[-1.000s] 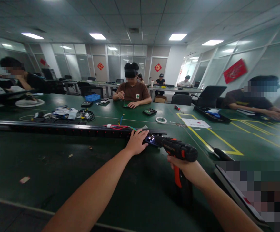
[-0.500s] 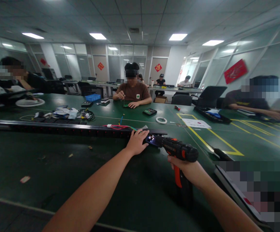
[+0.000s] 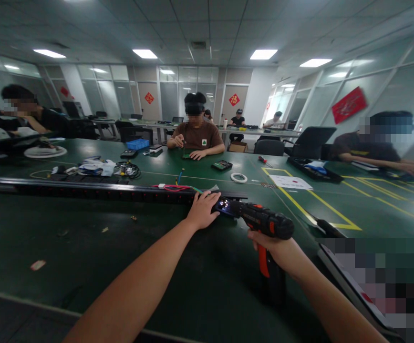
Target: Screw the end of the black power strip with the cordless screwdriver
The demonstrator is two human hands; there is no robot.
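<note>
My right hand [image 3: 276,250] is wrapped round the handle of a black and orange cordless drill [image 3: 260,221], whose lit nose points left at the end of a long black strip [image 3: 114,192] that runs across the green table [image 3: 85,247]. My left hand [image 3: 202,209] rests on the strip's right end, fingers curled over it beside the drill's tip. Red and blue wires [image 3: 173,186] lie on the strip just behind that hand.
A person in a brown shirt [image 3: 196,136] sits opposite; others sit at far left and right. A tape roll [image 3: 238,177], a blue bin [image 3: 136,144], cables [image 3: 128,169] and yellow floor-style lines [image 3: 310,209] mark the table. A black tray edge [image 3: 339,281] lies at my right.
</note>
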